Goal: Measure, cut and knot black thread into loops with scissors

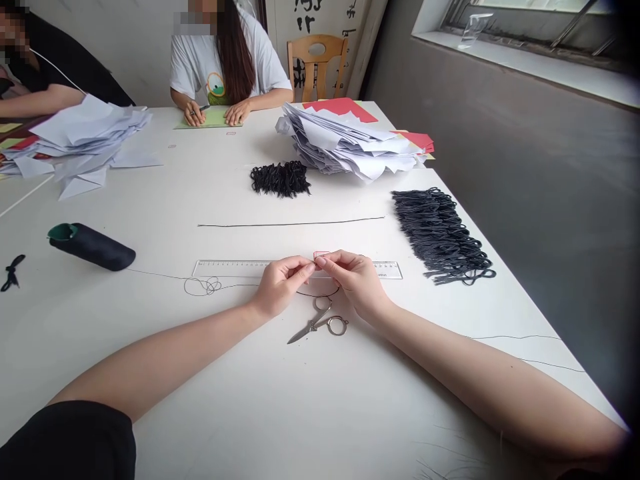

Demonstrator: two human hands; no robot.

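My left hand (pixel 281 285) and my right hand (pixel 356 280) meet fingertip to fingertip above a clear ruler (pixel 230 269). Both pinch a thin black thread, which hangs in a short curve between them; the exact spot they grip is tiny. From the left hand the thread runs through loose loops (pixel 203 287) to a dark spool (pixel 95 248) lying on its side. Open-bladed scissors (pixel 314 325) rest on the table just below the hands. Beyond the ruler lies a straight length of black cord (pixel 290 223).
Looped black cords (pixel 437 233) lie in a row at the right, with a smaller black bundle (pixel 281 179) further back. Paper stacks (pixel 345 140) (pixel 90 137) stand on the far side. A person (pixel 227 60) sits opposite, hands on a green sheet (pixel 215 119); another person is at the far left.
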